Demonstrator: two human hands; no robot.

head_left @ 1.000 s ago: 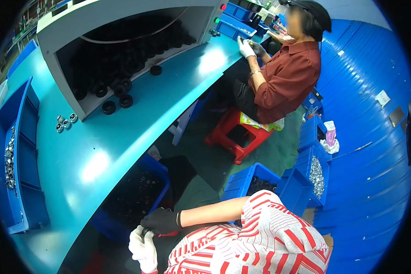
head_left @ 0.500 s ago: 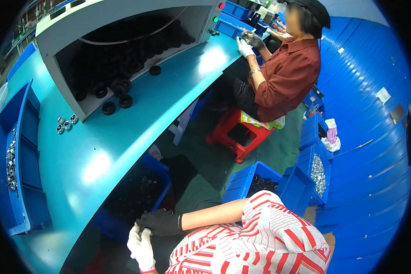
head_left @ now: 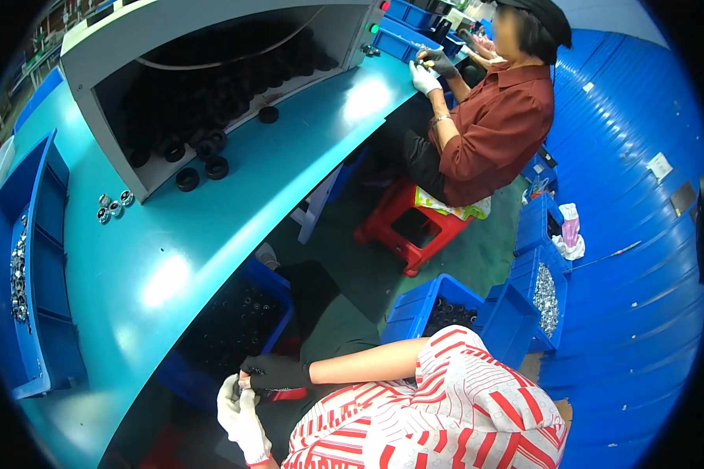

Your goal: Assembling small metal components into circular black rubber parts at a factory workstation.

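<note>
Low over my lap, my left hand in a white glove and my right hand in a black glove meet at the fingertips. Both are closed, and bare fingertips show between them. Whatever they pinch is too small or hidden to name. Just beyond them, under the table edge, a blue bin holds many small dark rings. Something red shows beneath my right hand.
A grey machine housing full of black rings stands on the green table. Metal parts and a blue tray lie left. A co-worker sits on a red stool. Blue bins stand right.
My hands have tilted slightly and parted a little at the wrists, uncovering a red patch beneath the right one. The whole view has shifted slightly.
</note>
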